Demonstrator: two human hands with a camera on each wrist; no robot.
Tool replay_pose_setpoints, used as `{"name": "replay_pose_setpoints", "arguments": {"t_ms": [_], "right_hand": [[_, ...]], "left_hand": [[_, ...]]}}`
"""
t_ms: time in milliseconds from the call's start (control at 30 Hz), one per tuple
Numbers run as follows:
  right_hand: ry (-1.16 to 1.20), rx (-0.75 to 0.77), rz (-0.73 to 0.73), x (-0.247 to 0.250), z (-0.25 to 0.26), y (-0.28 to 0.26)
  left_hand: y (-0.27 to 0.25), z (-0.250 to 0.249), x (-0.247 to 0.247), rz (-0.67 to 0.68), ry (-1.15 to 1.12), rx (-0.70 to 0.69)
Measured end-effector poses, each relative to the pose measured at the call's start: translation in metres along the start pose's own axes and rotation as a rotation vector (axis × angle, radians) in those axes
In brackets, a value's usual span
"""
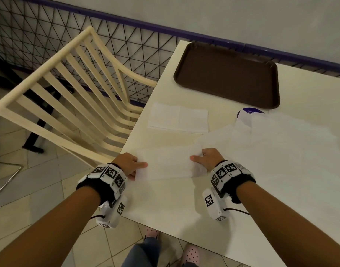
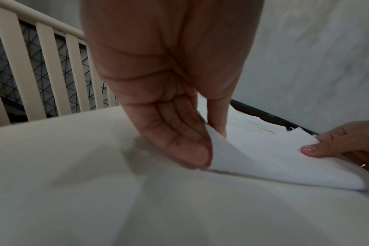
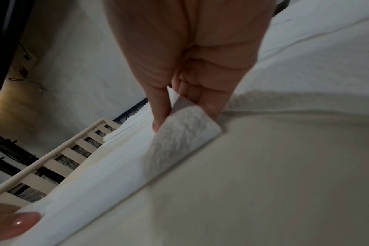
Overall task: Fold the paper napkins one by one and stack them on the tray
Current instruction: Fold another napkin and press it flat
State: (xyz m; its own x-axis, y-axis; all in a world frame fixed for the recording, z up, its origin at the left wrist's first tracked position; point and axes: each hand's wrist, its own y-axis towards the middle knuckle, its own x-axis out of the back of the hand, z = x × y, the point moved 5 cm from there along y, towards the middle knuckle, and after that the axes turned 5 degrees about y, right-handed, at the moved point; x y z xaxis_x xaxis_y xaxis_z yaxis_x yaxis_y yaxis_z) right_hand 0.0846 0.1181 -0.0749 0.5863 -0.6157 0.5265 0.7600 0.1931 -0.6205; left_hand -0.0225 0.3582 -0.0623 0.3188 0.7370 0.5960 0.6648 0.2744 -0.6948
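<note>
Left to right, near tray [image 1: 228, 76]: left hand [image 1: 127, 164] pinching one end of white napkin [image 1: 169, 164], lifted and partly folded; right hand [image 1: 208, 158] pinching other end. Brown tray bare, beyond napkin. Flat napkin stack [image 1: 178, 118] left of tray.

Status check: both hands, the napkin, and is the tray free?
Left hand and right hand each pinch an end of the napkin, half folded on the table. Tray holds nothing yet. Way to it open.

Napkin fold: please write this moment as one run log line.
left hand pinches napkin | right hand pinches napkin | tray holds nothing
</note>
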Motion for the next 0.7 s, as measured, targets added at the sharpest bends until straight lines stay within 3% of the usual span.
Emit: {"name": "replay_pose_setpoints", "arguments": {"t_ms": [233, 367, 433, 533, 600, 700], "right_hand": [[0.027, 0.030, -0.018, 0.000, 0.002, -0.004], [0.028, 0.014, -0.028, 0.000, 0.003, -0.003], [0.015, 0.001, -0.028, 0.000, 0.004, -0.003], [0.006, -0.005, -0.049, 0.001, 0.006, -0.004], [-0.010, -0.002, -0.061, 0.001, 0.008, -0.004], [-0.038, -0.010, -0.056, 0.000, 0.010, -0.004]], "left_hand": [[-0.005, -0.006, -0.001, -0.034, 0.118, 0.041], [-0.017, -0.018, 0.004, -0.189, 0.177, 0.000], [-0.025, -0.030, 0.004, -0.305, 0.240, -0.110], [-0.036, -0.054, -0.004, -0.451, 0.598, -0.346], [-0.036, -0.059, -0.015, -0.413, 0.745, -0.400], [-0.035, -0.059, -0.027, -0.320, 0.751, -0.336]]}}
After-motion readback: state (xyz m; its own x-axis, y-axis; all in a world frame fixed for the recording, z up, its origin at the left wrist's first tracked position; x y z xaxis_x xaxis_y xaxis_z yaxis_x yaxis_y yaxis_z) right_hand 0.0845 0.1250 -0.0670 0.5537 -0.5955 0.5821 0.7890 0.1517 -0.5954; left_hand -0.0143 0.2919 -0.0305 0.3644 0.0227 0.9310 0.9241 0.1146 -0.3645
